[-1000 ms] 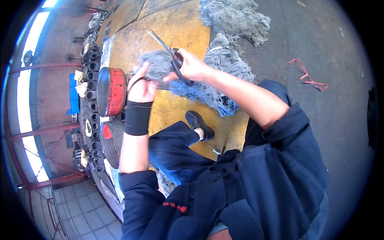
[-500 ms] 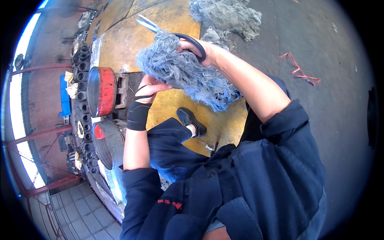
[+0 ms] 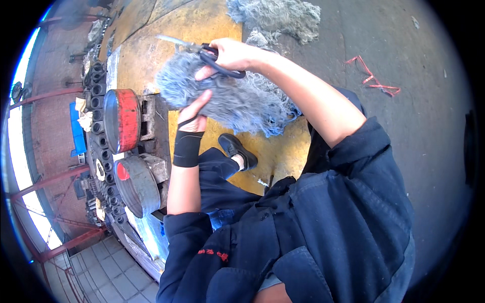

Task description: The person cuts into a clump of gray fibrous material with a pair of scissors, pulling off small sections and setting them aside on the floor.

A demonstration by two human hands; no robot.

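Note:
A shaggy bundle of tangled grey-blue yarn [image 3: 237, 103] is held up in front of me, bluer along its lower right end. My left hand [image 3: 194, 108], with a black wrist wrap, grips its near left side; the thumb shows on top and the other fingers are mostly hidden. Above the bundle, my right hand [image 3: 230, 56] is closed on black-handled scissors [image 3: 222, 69]. Their blades point left over the bundle's far edge, and I cannot tell whether they are parted. Some right-hand fingers also touch the yarn.
More grey tangled yarn [image 3: 278, 19] lies on the floor ahead. To the left stand a red-sided drum [image 3: 130, 118] and a grey round container [image 3: 144, 184], near rows of dark rings [image 3: 97, 103]. A red strap [image 3: 376, 81] lies at right. My shoe [image 3: 237, 151] rests on yellow flooring.
My right hand has moved left, and the scissors' blades have swung from pointing up-left to nearly level. My left hand has shifted slightly right and down along the bundle, which has moved left.

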